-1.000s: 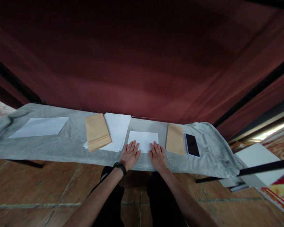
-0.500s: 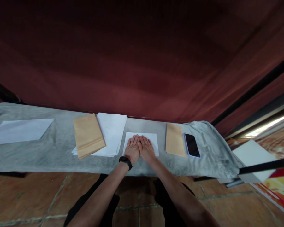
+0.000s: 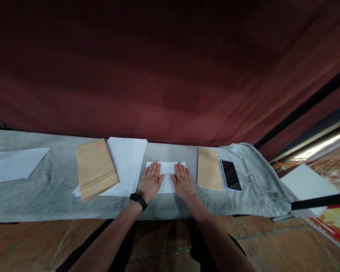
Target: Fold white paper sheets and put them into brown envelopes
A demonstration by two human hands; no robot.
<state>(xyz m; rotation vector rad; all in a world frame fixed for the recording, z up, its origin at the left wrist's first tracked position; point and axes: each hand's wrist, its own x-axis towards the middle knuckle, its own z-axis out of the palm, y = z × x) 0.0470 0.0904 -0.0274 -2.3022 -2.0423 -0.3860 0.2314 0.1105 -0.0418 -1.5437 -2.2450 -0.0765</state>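
A folded sheet of white paper [image 3: 166,184] lies on the grey cloth before me, partly covered by both hands. My left hand [image 3: 150,182] presses flat on its left side, fingers stretched out, with a black band on the wrist. On the paper's right side rests my right hand [image 3: 183,182], also flat, with the fingers extended. Between the two hands a strip of the paper shows. Close to my left hand is a stack of white sheets [image 3: 129,160], with brown envelopes [image 3: 96,166] lying over its left part. Right of my right hand lies another brown envelope [image 3: 209,168].
A phone [image 3: 231,175] with a dark screen lies right of the single envelope. More white paper [image 3: 15,164] is at the far left. The grey cloth [image 3: 56,196] covers a narrow table, with a dark red curtain [image 3: 158,94] behind. A black bar [image 3: 320,200] crosses at the right.
My hands have slid apart from the middle of the folded paper to its left and right sides. The view has shifted slightly.
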